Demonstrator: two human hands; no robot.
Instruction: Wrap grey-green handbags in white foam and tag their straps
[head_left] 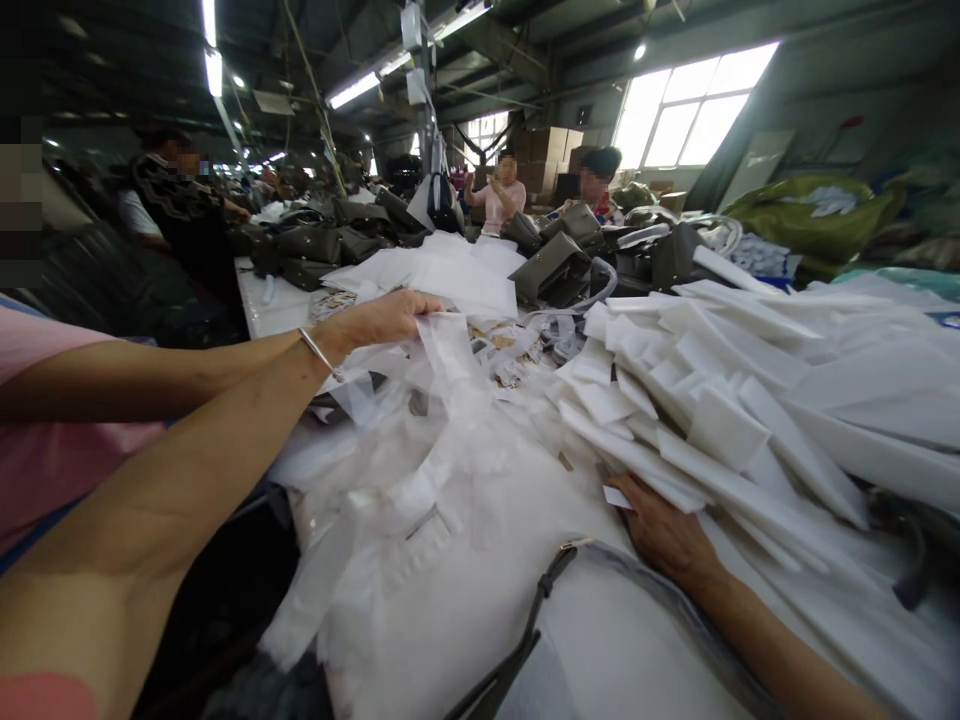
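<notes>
My left hand [397, 315], a band on its wrist, reaches over the middle of the table. Its fingers are closed on the upper end of a thin translucent plastic sheet [450, 350], which hangs down over a loose heap of similar film. My right hand [667, 535] is low beside the stack of white foam sheets [727, 430]. Between its fingertips is a small white piece [616, 497], like a card or tag. In front of me lies a dark strap [540, 590] with a metal buckle, over a white wrapped thing [600, 640].
Another person's arm [202, 378], in a pink sleeve, comes from the left behind mine; its hand is hidden. Dark bags [555, 270] and flat white sheets [442, 270] lie at the back. A green sack [817, 220] stands back right. Several people work farther off.
</notes>
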